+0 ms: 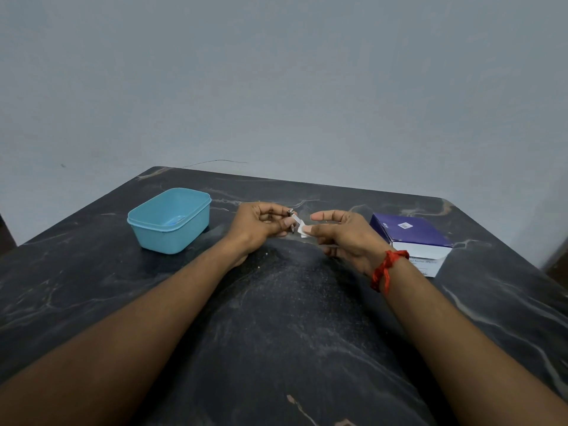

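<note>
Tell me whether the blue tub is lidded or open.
Open: the blue tub has no lid; its inside shows. The left hand holds a small metal piece, the right hand a white slip.

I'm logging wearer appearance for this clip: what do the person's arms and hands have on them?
Both forearms are bare: no sleeves in view, no gloves. A red thread band, knotted with loose ends, circles the wrist of the right hand. The left hand and wrist wear nothing.
</note>
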